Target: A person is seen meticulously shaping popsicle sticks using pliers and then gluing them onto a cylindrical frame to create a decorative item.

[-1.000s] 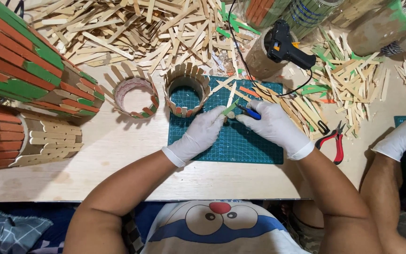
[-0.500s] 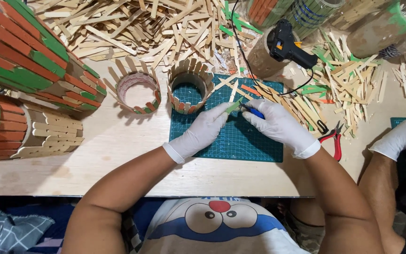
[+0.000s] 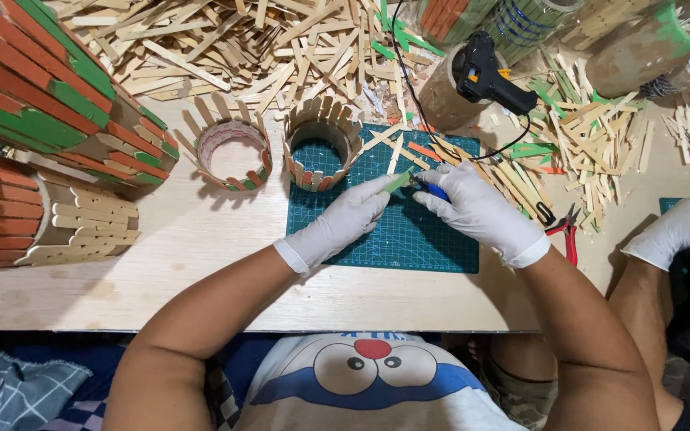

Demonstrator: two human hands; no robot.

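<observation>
Both my hands wear white gloves and meet over a green cutting mat. My left hand pinches a small green wooden stick by its lower end. My right hand grips a blue-handled cutting tool whose tip touches the stick. Just beyond the mat's far left corner stands a cardboard ring clad in upright sticks. Another ring with fewer sticks stands to its left.
A heap of loose wooden sticks covers the far table. A black glue gun rests on a cardboard tube. Red-handled pliers lie right of the mat. Large stick-clad cylinders lie at left. Another person's gloved hand rests at right.
My hands have stayed together over the mat, shifting only slightly; the tool tip stays at the green stick. The other person's hand has barely moved.
</observation>
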